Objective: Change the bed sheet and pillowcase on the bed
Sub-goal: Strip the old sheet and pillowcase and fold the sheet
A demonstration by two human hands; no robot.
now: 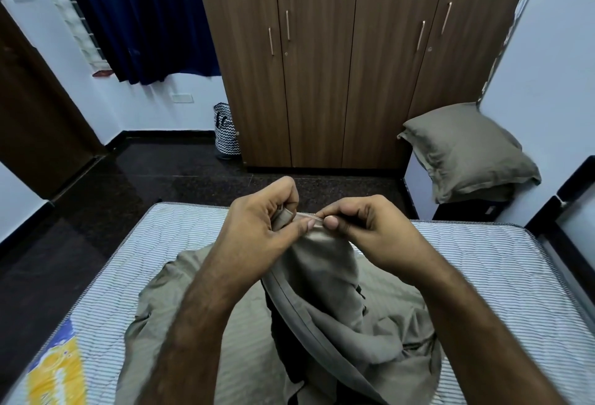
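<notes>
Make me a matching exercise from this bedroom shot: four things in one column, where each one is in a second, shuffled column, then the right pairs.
Things:
1. olive sheet
2. pillow
3. zigzag-patterned basket
4. mattress

Places:
A. on the dark floor, left of the wardrobe
B. bare and striped, under the bunched fabric
C. on a low stand by the right wall
D. its hem pinched by the left hand and right hand

Pairs: 1-D, 2-C, 3-A, 4-B
</notes>
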